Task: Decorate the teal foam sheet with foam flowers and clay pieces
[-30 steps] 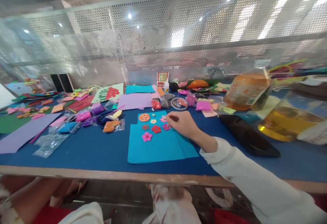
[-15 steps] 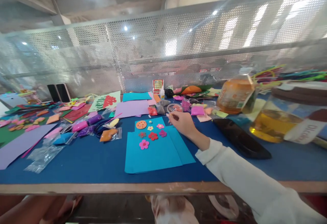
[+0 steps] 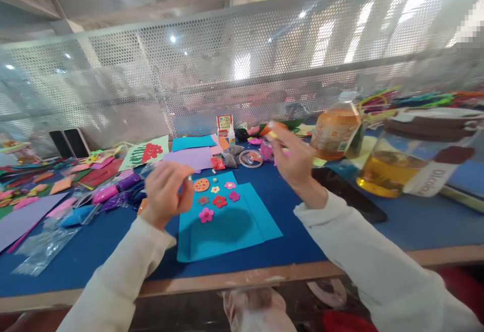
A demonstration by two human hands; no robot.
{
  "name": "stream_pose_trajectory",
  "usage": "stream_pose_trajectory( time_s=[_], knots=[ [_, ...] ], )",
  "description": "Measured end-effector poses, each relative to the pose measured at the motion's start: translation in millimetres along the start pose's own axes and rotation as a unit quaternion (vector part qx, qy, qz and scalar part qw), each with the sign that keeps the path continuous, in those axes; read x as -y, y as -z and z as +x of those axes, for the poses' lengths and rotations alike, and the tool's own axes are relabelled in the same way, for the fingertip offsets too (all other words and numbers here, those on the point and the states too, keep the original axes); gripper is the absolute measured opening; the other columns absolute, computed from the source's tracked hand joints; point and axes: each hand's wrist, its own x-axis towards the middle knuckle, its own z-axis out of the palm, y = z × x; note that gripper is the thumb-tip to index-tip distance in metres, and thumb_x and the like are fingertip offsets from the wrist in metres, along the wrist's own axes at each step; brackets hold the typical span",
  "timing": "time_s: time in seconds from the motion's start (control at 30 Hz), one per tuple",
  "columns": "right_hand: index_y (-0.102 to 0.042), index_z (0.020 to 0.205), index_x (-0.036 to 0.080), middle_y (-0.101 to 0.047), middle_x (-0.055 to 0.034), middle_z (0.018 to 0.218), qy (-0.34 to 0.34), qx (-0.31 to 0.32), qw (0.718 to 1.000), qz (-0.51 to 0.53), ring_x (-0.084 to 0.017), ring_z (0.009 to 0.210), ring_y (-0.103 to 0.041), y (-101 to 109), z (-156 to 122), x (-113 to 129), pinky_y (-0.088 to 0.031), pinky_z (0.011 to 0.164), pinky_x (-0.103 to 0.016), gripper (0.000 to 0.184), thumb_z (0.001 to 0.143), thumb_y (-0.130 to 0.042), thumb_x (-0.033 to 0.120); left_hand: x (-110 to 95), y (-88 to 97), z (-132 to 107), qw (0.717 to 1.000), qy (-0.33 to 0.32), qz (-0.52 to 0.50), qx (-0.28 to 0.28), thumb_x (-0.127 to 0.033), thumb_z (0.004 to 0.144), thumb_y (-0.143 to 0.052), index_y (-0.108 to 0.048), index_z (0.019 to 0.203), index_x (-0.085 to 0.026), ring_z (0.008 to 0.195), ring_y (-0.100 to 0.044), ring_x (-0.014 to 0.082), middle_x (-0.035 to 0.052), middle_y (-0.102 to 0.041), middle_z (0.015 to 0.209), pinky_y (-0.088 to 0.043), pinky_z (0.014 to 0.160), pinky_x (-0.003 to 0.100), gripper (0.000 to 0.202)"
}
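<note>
A teal foam sheet [image 3: 227, 226] lies on the blue table [image 3: 113, 241] in front of me. Stuck on its far part are small foam shapes: an orange disc [image 3: 201, 184], a red flower [image 3: 219, 201], a pink flower [image 3: 206, 215] and others. My left hand [image 3: 168, 190] is raised above the sheet's left edge with its fingers curled into a pinch; a tiny piece shows at the fingertips. My right hand [image 3: 297, 160] is lifted above the table to the right of the sheet. Its fingertips pinch something small that is blurred.
A bottle of orange liquid [image 3: 336, 127] and a jar of yellow liquid [image 3: 401, 168] stand at the right, with a black phone [image 3: 350, 193] before them. A tape roll [image 3: 249, 158], a glue bottle [image 3: 231, 134], bags of coloured material [image 3: 109, 193] and paper sheets crowd the back and left. A perforated metal screen [image 3: 242, 69] closes off the far side.
My right hand has lifted off the sheet's far corner and moved up and right. My left hand has come into view above the sheet's left side. The camera has tilted.
</note>
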Motion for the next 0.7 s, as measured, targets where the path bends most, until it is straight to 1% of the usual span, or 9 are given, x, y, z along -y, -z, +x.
stream_pose_trajectory(
  time_s=[0.07,0.1,0.17,0.2,0.27,0.3,0.33,0.47,0.7],
  knots=[
    [-0.041,0.133,0.017,-0.042,-0.0104,0.137,0.018,-0.057,0.996,-0.071,-0.023,0.13,-0.033,7,6,-5,-0.029,0.104,-0.042,0.044,0.09,-0.031,0.025,16,-19.7,-7,0.994,0.024,0.038,0.096,-0.018,0.078,-0.047,-0.065,0.081,-0.018,0.075,-0.06,0.0174,0.0053,-0.066,0.078,-0.047,0.069,0.03,0.018],
    [-0.033,0.137,0.017,-0.033,-0.0108,0.143,0.017,-0.039,0.992,-0.117,-0.024,0.134,-0.024,6,6,-10,-0.025,0.105,-0.046,0.048,0.09,-0.031,0.024,24,-28.2,-11,0.984,0.055,0.056,0.162,-0.018,0.077,-0.046,-0.066,0.082,-0.018,0.074,-0.061,0.0176,0.0053,-0.067,0.079,-0.047,0.068,0.029,0.021],
    [-0.019,0.142,0.014,-0.014,-0.014,0.149,-0.005,0.09,0.974,-0.209,-0.031,0.136,-0.009,-3,1,-21,-0.019,0.104,-0.055,0.062,0.085,-0.04,0.026,38,-39.1,-19,0.948,0.14,0.067,0.278,-0.021,0.076,-0.045,-0.067,0.087,-0.02,0.073,-0.061,0.0177,0.0043,-0.069,0.083,-0.046,0.066,0.027,0.025],
    [-0.016,0.142,0.011,-0.008,-0.0172,0.149,-0.03,0.174,0.953,-0.245,-0.035,0.136,-0.004,-9,-4,-26,-0.018,0.102,-0.06,0.07,0.082,-0.047,0.028,43,-41.0,-22,0.933,0.179,0.066,0.305,-0.023,0.075,-0.045,-0.068,0.088,-0.02,0.07,-0.061,0.0176,0.0035,-0.069,0.08,-0.045,0.064,0.027,0.026],
    [-0.018,0.142,0.012,-0.005,-0.0184,0.149,-0.061,0.342,0.901,-0.259,-0.039,0.135,-0.002,-22,-16,-33,-0.016,0.099,-0.065,0.076,0.077,-0.053,0.033,51,-39.2,-26,0.919,0.229,0.064,0.315,-0.025,0.074,-0.046,-0.069,0.09,-0.021,0.065,-0.06,0.0173,0.0025,-0.068,0.073,-0.044,0.063,0.027,0.028],
    [-0.018,0.142,0.015,-0.005,-0.017,0.149,-0.062,0.38,0.888,-0.251,-0.039,0.135,-0.003,-27,-21,-34,-0.014,0.099,-0.066,0.075,0.078,-0.052,0.034,54,-36.6,-27,0.918,0.243,0.063,0.306,-0.026,0.074,-0.046,-0.069,0.09,-0.021,0.063,-0.06,0.0171,0.0023,-0.068,0.071,-0.043,0.063,0.026,0.029],
    [-0.016,0.143,0.017,-0.003,-0.0158,0.15,-0.063,0.392,0.885,-0.242,-0.037,0.135,-0.005,-31,-25,-35,-0.014,0.099,-0.065,0.074,0.079,-0.05,0.034,56,-33.7,-28,0.92,0.25,0.061,0.296,-0.026,0.073,-0.046,-0.069,0.09,-0.021,0.062,-0.059,0.0168,0.0022,-0.067,0.069,-0.043,0.063,0.026,0.029],
    [-0.01,0.143,0.015,-0.002,-0.0148,0.15,-0.068,0.332,0.912,-0.233,-0.029,0.137,-0.007,-36,-29,-38,-0.019,0.102,-0.058,0.07,0.083,-0.042,0.032,60,-25.9,-29,0.921,0.255,0.052,0.29,-0.025,0.072,-0.045,-0.069,0.088,-0.019,0.061,-0.057,0.0158,0.002,-0.066,0.066,-0.043,0.064,0.025,0.029],
    [-0.03,0.138,0.026,-0.023,-0.009,0.147,-0.045,0.406,0.881,-0.239,-0.03,0.134,-0.02,-37,-32,-50,-0.012,0.099,-0.066,0.054,0.087,-0.032,0.044,69,-23.2,-33,0.915,0.269,0.042,0.299,-0.022,0.07,-0.046,-0.07,0.085,-0.019,0.063,-0.059,0.0157,0.0008,-0.065,0.062,-0.046,0.07,0.026,0.028]
  ],
)
